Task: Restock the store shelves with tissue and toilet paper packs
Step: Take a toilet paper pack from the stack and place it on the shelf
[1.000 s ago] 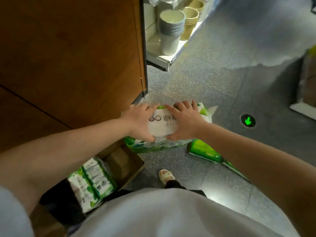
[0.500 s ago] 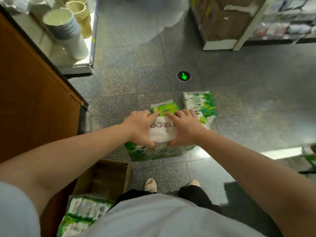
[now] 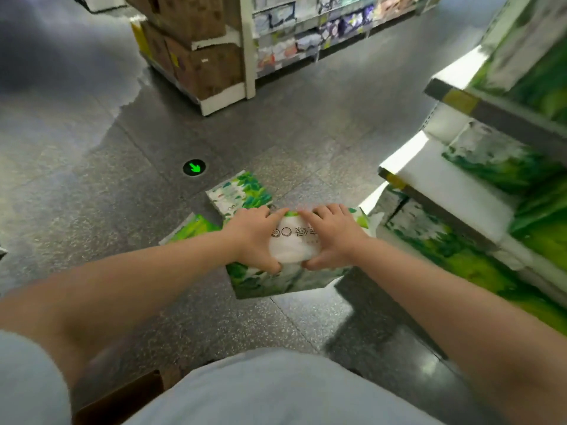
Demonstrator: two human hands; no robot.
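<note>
I hold a green-and-white tissue pack (image 3: 293,279) in front of me above the floor. My left hand (image 3: 253,237) grips its left top edge and my right hand (image 3: 333,236) grips the right top edge, thumbs under the white label. Two more tissue packs lie on the floor beyond it, one (image 3: 242,193) further away and one (image 3: 191,230) to the left. On the right, white store shelves (image 3: 445,176) carry stacked green tissue packs (image 3: 497,157), blurred.
A green arrow marker (image 3: 194,167) glows in the grey floor. Across the aisle stand brown cardboard boxes (image 3: 196,59) and a shelf of packaged goods (image 3: 306,35). A brown box corner (image 3: 122,397) shows at the bottom left.
My view has swung to the right with the pack in both hands. The wooden cabinet and cup shelf left the view; the tissue shelves came in on the right.
</note>
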